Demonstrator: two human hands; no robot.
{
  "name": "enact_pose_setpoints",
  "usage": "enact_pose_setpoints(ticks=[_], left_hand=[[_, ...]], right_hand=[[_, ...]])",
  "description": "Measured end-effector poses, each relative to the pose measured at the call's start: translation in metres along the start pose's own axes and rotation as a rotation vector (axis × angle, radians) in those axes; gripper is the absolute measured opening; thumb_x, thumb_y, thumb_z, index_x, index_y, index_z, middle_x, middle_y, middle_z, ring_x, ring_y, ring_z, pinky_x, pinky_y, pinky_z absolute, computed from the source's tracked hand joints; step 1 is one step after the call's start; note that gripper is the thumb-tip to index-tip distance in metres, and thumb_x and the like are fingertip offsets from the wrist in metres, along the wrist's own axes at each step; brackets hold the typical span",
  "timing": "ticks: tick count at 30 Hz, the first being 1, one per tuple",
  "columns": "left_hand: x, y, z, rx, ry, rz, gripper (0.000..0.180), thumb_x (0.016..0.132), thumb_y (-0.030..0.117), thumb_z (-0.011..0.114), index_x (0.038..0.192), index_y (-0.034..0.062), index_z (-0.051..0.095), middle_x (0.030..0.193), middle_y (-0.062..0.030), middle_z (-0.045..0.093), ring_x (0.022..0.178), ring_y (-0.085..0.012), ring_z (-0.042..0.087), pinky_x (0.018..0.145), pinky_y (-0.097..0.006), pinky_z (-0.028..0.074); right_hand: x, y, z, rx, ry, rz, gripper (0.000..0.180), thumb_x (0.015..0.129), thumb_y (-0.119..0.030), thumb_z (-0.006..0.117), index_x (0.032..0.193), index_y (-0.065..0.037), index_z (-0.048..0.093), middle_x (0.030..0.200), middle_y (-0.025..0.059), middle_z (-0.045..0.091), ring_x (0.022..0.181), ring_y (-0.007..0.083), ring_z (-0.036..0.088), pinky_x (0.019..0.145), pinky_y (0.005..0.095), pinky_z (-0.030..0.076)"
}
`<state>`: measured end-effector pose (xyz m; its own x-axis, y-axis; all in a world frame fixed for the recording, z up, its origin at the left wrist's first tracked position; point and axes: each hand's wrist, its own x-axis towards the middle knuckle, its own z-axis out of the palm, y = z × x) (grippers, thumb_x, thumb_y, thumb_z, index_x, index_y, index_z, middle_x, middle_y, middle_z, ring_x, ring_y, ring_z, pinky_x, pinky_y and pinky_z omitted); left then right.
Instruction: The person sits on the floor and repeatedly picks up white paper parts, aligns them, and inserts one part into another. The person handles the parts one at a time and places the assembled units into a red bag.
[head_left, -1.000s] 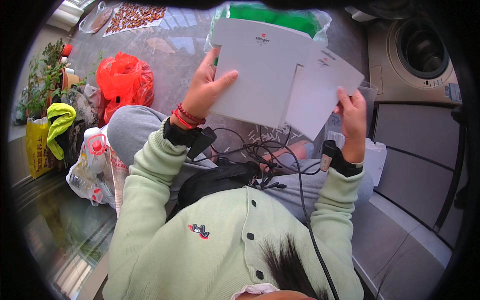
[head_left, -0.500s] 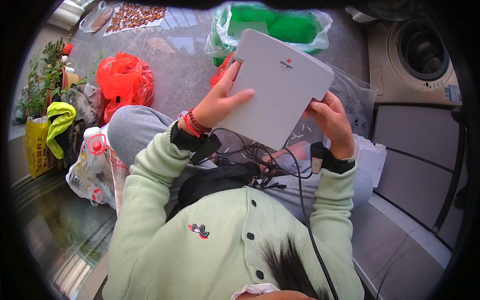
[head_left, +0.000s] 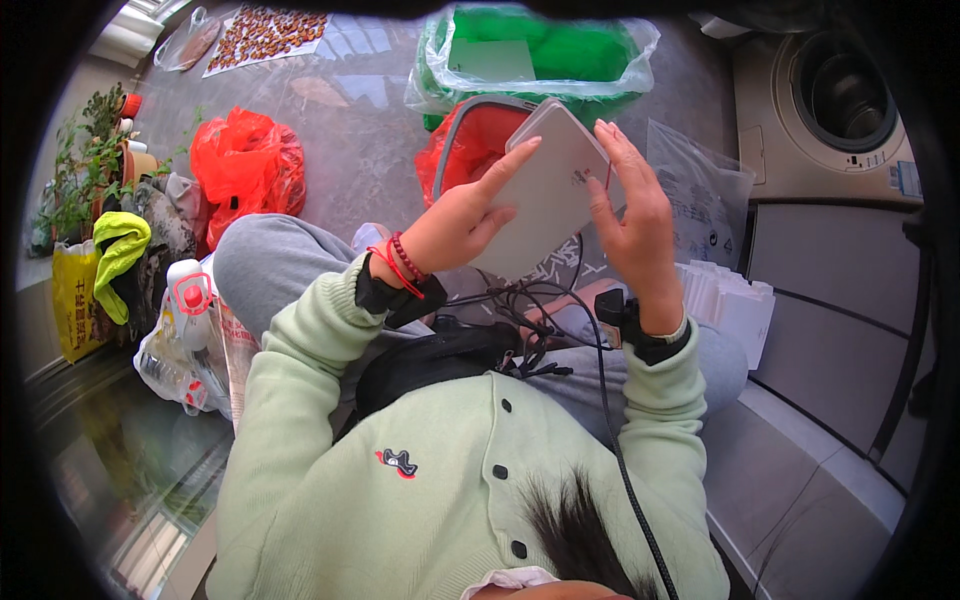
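A flat white cardboard box (head_left: 545, 205) with small print on its face is held up in front of me, tilted. My left hand (head_left: 450, 225) grips its left side, thumb on the face and index finger stretched along the edge. At its right edge is my right hand (head_left: 638, 215), the thumb against the face and the fingers extended along the side. A stack of similar white pieces (head_left: 725, 310) stands beside my right knee. Small white scraps (head_left: 555, 265) lie on the floor below the box.
Beyond the box stand a red bucket (head_left: 470, 140) and a green bin (head_left: 590, 90) lined with clear plastic. A red bag (head_left: 248, 165) sits at left, a washing machine (head_left: 830, 120) at right. Black cables (head_left: 530, 320) cross my lap.
The box has turned and tilted, so its face looks narrower. My right hand has moved up from its lower right corner to its right edge. The red bucket now shows more.
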<state>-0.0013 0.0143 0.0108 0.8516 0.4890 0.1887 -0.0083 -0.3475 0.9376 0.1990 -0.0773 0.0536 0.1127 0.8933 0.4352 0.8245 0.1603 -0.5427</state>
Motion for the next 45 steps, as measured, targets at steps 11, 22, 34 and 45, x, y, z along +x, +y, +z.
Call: enact_pose_setpoints(ticks=[11,22,34,45], left_hand=[[-0.001,-0.001,0.004,0.091,-0.002,0.096,0.078,0.086,-0.004,0.054,0.149,0.0042,0.010,0.135,-0.0267,0.044,0.109,-0.0402,0.056,0.092,-0.036,0.044],[-0.003,-0.001,0.000,0.063,0.049,-0.003,0.071,0.085,-0.005,0.052,0.145,0.0118,0.018,0.116,-0.0257,0.056,0.100,-0.0411,0.060,0.086,-0.040,0.047],[-0.004,-0.004,-0.004,0.015,-0.027,-0.049,0.033,0.087,-0.004,0.051,0.117,0.0056,0.043,0.092,-0.0217,0.059,0.087,-0.0400,0.061,0.074,-0.037,0.048],[-0.005,-0.011,-0.016,-0.022,0.075,-0.049,0.028,0.089,-0.004,0.053,0.115,0.0056,0.044,0.096,-0.0110,0.059,0.086,-0.0174,0.058,0.079,-0.028,0.046]], right_hand=[[0.000,-0.004,0.003,-0.024,-0.050,-0.059,0.050,0.083,-0.005,0.061,0.132,-0.001,0.048,0.132,0.0179,0.052,0.128,0.0338,0.044,0.103,0.0403,0.038],[0.000,0.002,-0.013,0.084,0.019,0.001,0.022,0.076,0.001,0.066,0.098,-0.004,0.064,0.089,0.0120,0.066,0.079,0.0287,0.064,0.069,0.0349,0.051],[-0.001,0.010,-0.012,0.008,-0.117,0.039,0.016,0.072,0.002,0.064,0.086,-0.002,0.057,0.080,0.0115,0.061,0.071,0.0266,0.062,0.062,0.0342,0.049],[-0.002,0.021,-0.028,0.124,0.063,0.118,0.021,0.082,-0.001,0.063,0.103,-0.003,0.068,0.100,0.0119,0.066,0.085,0.0213,0.063,0.072,0.0281,0.050]])
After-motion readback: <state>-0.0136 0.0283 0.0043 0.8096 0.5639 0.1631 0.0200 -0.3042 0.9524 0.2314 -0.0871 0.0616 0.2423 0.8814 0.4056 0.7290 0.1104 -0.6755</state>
